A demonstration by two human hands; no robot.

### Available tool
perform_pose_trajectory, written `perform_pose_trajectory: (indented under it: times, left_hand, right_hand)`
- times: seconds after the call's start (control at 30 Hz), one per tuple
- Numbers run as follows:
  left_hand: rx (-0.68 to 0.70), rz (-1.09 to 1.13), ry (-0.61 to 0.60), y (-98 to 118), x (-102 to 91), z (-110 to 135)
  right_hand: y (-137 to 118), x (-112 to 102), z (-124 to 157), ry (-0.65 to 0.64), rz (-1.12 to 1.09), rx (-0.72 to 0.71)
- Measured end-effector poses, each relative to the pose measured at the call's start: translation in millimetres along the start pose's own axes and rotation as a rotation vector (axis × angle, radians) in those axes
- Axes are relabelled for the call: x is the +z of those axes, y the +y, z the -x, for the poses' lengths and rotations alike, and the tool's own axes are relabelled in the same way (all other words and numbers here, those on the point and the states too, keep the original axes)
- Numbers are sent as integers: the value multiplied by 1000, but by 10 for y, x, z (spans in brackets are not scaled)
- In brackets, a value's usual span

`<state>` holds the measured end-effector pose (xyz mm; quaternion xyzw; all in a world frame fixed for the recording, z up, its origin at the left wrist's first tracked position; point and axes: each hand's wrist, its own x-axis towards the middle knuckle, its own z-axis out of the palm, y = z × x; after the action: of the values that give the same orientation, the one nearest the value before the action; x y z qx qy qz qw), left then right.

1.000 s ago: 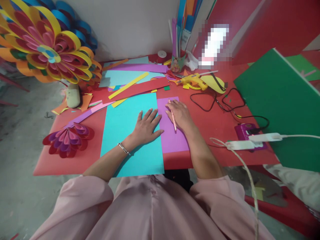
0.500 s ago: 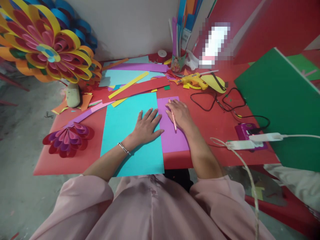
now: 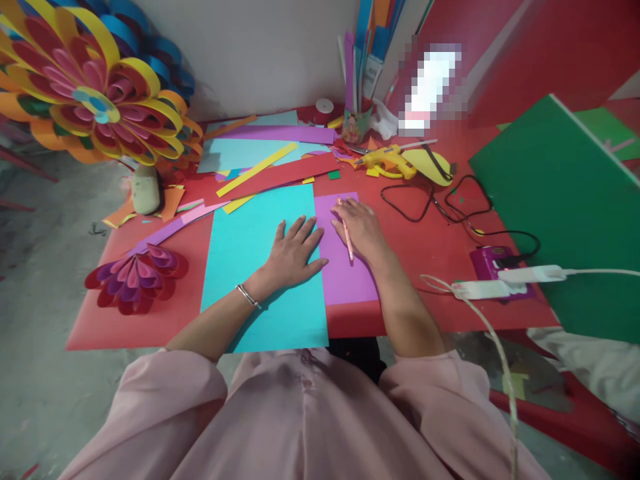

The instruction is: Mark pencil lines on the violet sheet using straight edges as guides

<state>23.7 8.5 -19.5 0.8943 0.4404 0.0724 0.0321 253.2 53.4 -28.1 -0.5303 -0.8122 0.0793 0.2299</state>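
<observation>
My left hand lies flat with fingers spread on a large turquoise paper sheet, near its right edge. Beside it, my right hand rests on a purple paper sheet and holds a pink pencil, whose tip points toward the far end of the purple sheet. Both sheets lie side by side on a low red table.
Paper strips litter the table's back. A yellow glue gun, black cables, a white power strip and a green board sit right. Paper flowers lie left, a cup of paper rolls behind.
</observation>
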Motion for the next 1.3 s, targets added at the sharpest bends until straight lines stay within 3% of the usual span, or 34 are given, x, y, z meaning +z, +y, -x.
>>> perform_pose_trajectory:
  times: [1.3]
  left_hand:
    - [0, -4, 16, -5, -7, 8]
  right_hand:
    - [-8, -20, -8, -5, -9, -2]
